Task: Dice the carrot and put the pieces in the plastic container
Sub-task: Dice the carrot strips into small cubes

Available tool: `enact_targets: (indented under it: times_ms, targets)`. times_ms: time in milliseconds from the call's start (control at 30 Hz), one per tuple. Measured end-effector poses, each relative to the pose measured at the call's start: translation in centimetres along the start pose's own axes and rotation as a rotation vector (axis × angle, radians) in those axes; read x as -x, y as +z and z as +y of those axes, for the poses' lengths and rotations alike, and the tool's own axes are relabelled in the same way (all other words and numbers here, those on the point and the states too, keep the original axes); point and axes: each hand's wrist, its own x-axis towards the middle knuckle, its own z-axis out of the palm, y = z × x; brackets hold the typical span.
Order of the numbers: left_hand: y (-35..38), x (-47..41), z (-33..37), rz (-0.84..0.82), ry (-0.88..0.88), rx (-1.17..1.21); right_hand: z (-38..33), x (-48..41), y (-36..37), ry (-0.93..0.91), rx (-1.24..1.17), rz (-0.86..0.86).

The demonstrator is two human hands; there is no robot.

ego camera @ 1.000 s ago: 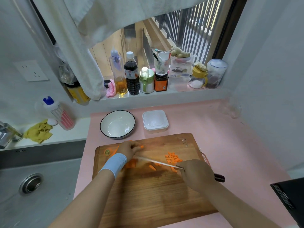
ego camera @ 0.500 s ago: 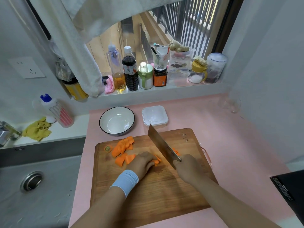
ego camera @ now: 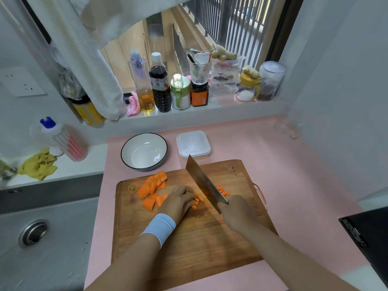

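left hand (ego camera: 180,199) moved right since a second ago | curled fingers hold carrot strips (ego camera: 197,201) | right hand (ego camera: 237,215) grips cleaver (ego camera: 202,182) (edge down on cutting board (ego camera: 189,244))

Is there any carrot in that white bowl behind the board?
No, the white bowl shows only its bare inside; the carrot pieces lie on the cutting board.

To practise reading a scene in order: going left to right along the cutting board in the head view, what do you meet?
Carrot end → carrot slices → left hand, holding down carrot strips → cleaver → right hand, gripping the cleaver.
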Motion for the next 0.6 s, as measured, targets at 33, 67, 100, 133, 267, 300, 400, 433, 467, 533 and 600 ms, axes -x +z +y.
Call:
enact_targets:
  times_ms: [33,67,100,133,267,300,400,433,467,533,600]
  targets:
    - [-0.1,-0.2,0.1,0.016,-0.041,0.024,0.0,0.0,0.0,0.001,-0.002,-0.004]
    - [-0.1,-0.4,0.1,0.019,-0.08,0.045,0.0,0.0,0.0,-0.002,-0.003,-0.005]
    - [-0.4,-0.6,0.2,-0.008,-0.113,0.058,0.0,0.0,0.1,-0.003,-0.001,-0.004]
    - [-0.5,-0.7,0.3,-0.052,-0.133,0.055,0.1,0.0,0.1,-0.006,0.0,-0.001]
    - [-1.0,-0.2,0.0,-0.014,-0.132,0.057,0.2,-0.1,0.1,-0.015,-0.017,-0.005]
    - [-1.0,-0.1,-0.1,-0.008,-0.122,0.054,0.2,0.0,0.1,-0.014,-0.017,-0.01]
    - [-1.0,-0.4,-0.1,-0.168,-0.055,-0.056,0.1,0.1,0.3,0.005,-0.005,-0.015]
    - [-1.0,-0.5,0.0,-0.223,-0.024,-0.106,0.1,0.2,0.3,0.016,0.006,-0.014]
    - [-0.9,-0.6,0.1,-0.256,0.005,-0.143,0.1,0.1,0.5,0.021,0.017,-0.013]
    - [-0.5,-0.5,0.1,-0.254,0.01,-0.156,0.1,0.2,0.7,0.021,0.031,-0.014]
    - [-0.1,0.0,0.5,-0.208,-0.056,-0.135,0.2,0.4,1.0,0.018,0.043,-0.005]
